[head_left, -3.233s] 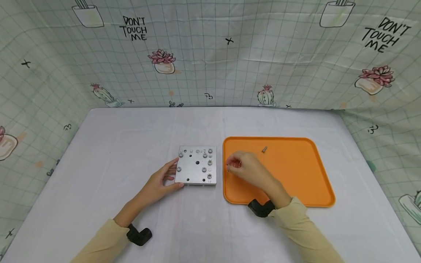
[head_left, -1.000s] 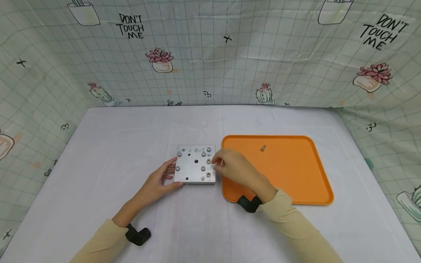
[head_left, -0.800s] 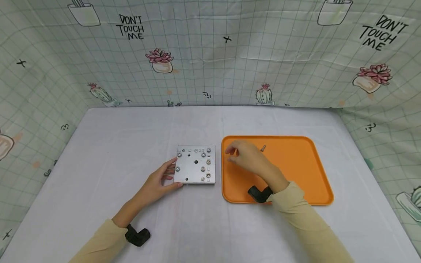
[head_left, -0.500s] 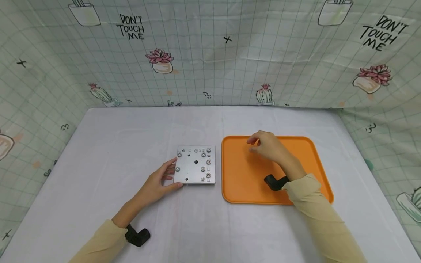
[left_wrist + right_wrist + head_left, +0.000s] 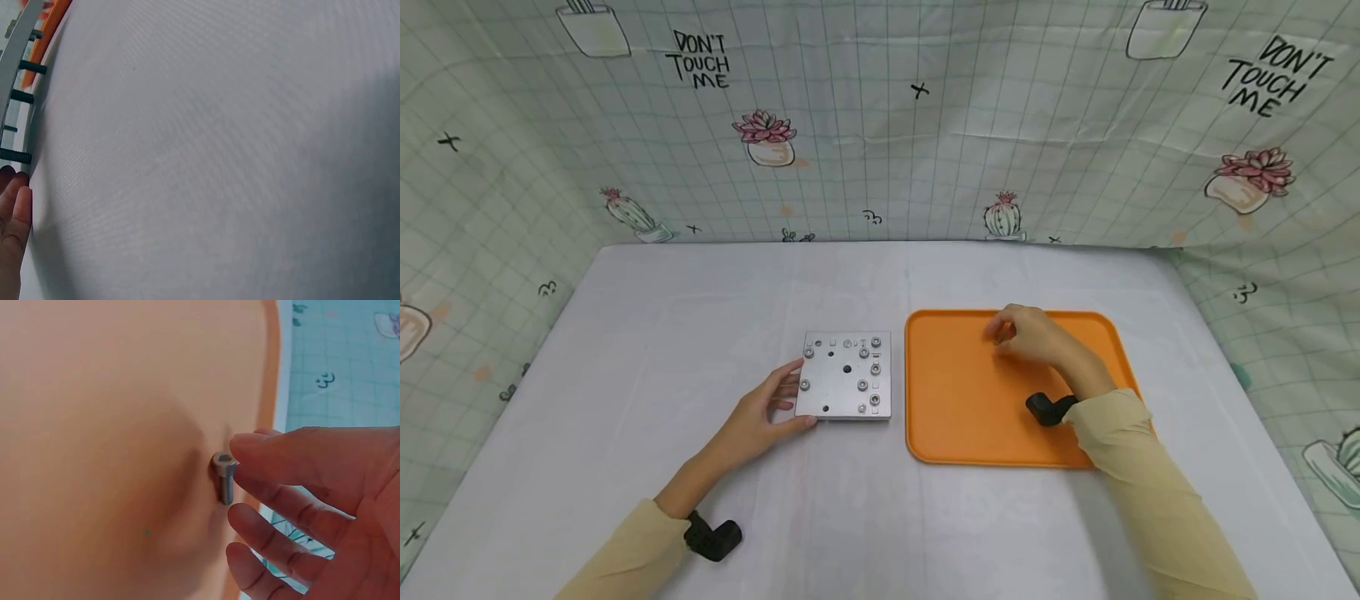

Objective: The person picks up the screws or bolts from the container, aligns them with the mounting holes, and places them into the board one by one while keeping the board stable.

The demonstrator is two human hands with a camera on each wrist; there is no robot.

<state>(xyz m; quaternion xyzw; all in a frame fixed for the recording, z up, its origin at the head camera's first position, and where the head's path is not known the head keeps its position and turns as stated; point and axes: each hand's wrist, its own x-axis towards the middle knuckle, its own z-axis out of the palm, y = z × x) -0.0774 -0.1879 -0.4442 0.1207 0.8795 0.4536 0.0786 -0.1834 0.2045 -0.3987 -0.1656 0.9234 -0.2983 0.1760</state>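
Note:
A square silver metal plate [image 5: 837, 387] lies on the table, with several socket-head screws set in it. Dark threaded shanks [image 5: 22, 96] stick out of its underside in the left wrist view. My left hand [image 5: 765, 417] holds the plate at its near left corner, thumb on the front edge and fingers along the left side. Over the orange tray [image 5: 955, 417], my right hand [image 5: 1033, 335] reaches down with bent fingers. A single socket-head screw [image 5: 224, 478] lies on the tray right at the thumb and index fingertips, its head overlapping the thumb tip in the right wrist view.
The tray has a raised rim and stands just right of the plate, a narrow strip of white tablecloth [image 5: 850, 508] between them. A patterned cloth [image 5: 850, 150] hangs behind the table and along both sides. Each wrist wears a black camera mount [image 5: 713, 540].
My right hand has moved from the plate's right edge over to the back of the tray, down at the screw. The left hand and plate stay put.

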